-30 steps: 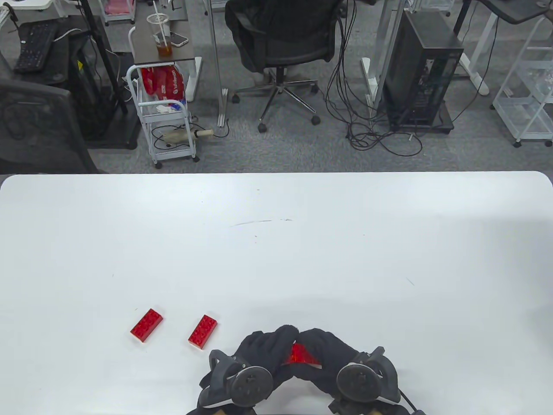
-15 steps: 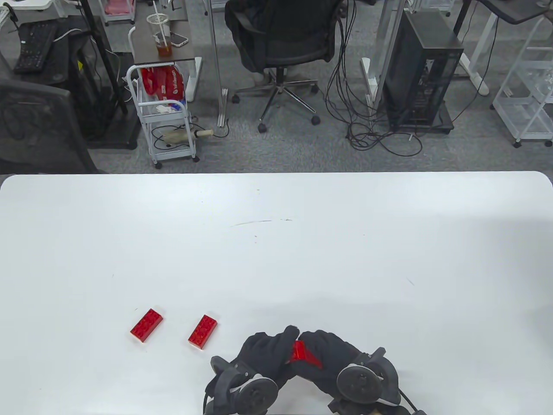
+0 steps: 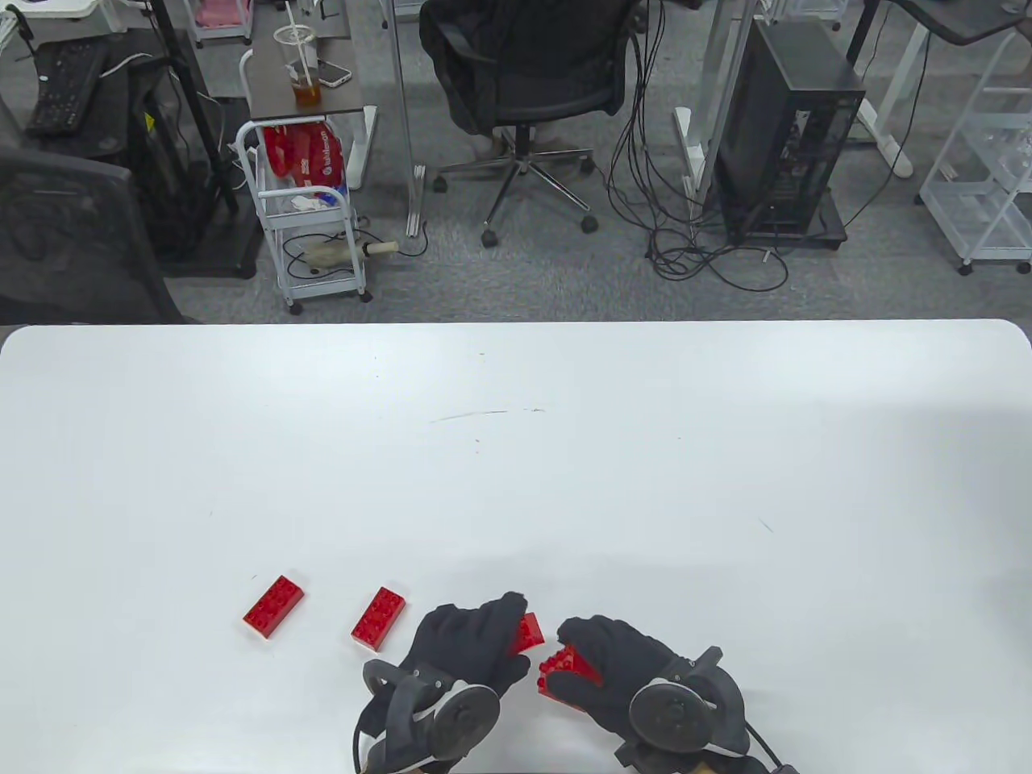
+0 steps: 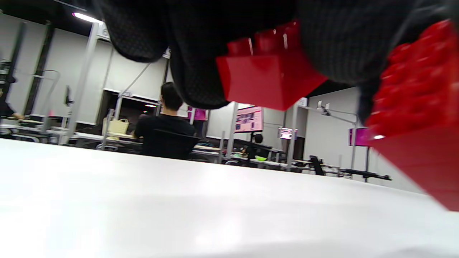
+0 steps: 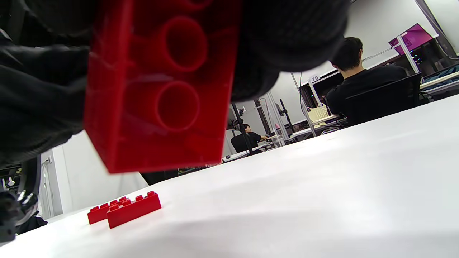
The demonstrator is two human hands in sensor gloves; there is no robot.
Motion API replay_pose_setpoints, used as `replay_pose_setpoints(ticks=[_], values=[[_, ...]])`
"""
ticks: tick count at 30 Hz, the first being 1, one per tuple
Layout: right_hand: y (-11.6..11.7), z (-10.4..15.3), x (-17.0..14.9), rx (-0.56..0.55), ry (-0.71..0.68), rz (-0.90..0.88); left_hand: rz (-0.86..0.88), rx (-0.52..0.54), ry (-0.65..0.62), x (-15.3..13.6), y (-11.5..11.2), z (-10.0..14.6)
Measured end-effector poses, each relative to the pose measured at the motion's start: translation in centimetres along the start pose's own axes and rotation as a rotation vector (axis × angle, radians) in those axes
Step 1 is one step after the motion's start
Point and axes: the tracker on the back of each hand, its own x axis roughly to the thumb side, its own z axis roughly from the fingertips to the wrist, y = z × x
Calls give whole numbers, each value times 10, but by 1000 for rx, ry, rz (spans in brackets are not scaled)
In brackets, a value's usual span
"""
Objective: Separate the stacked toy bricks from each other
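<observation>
My left hand [image 3: 506, 627] grips one red brick [image 3: 530, 631] near the table's front edge. In the left wrist view this brick [image 4: 269, 75] sits under the gloved fingers [image 4: 200, 53], above the table. My right hand [image 3: 576, 645] grips a second red brick piece [image 3: 567, 667], studs facing left. Its hollow underside fills the right wrist view [image 5: 161, 89]. It also shows at the right of the left wrist view [image 4: 416, 107]. I cannot tell whether it is one brick or a stack. A small gap separates the two held pieces.
Two loose red bricks lie on the white table [image 3: 516, 468] left of my hands, one [image 3: 274, 606] farther left and one [image 3: 378, 618] close to my left hand. They show in the right wrist view [image 5: 123, 211]. The table's front edge is just below my hands.
Both hands held one red stack together. Now the hands have pulled apart: my left hand has moved left with one brick, and my right hand keeps the other piece.
</observation>
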Motion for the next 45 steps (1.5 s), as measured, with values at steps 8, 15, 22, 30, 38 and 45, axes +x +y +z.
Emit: replay_pose_setpoints(ticks=[8, 15, 22, 30, 38, 45], values=[[0, 1, -1, -1, -6, -17, -180, -109, 144, -16, -12, -3], [-1, 1, -2, -4, -9, -32, -256, -176, 165, -17, -22, -5], [-2, 2, -1, -2, -18, -41, -326, -253, 176, -17, -32, -5], [-3, 2, -2, -12, -17, -53, -365, -345, 183, -18, -42, -7], [-3, 2, -2, -7, -13, -61, -382, -384, 194, -17, -44, -9], [-4, 1, -3, -14, -3, -71, -442, -399, 211, -12, -46, -11]])
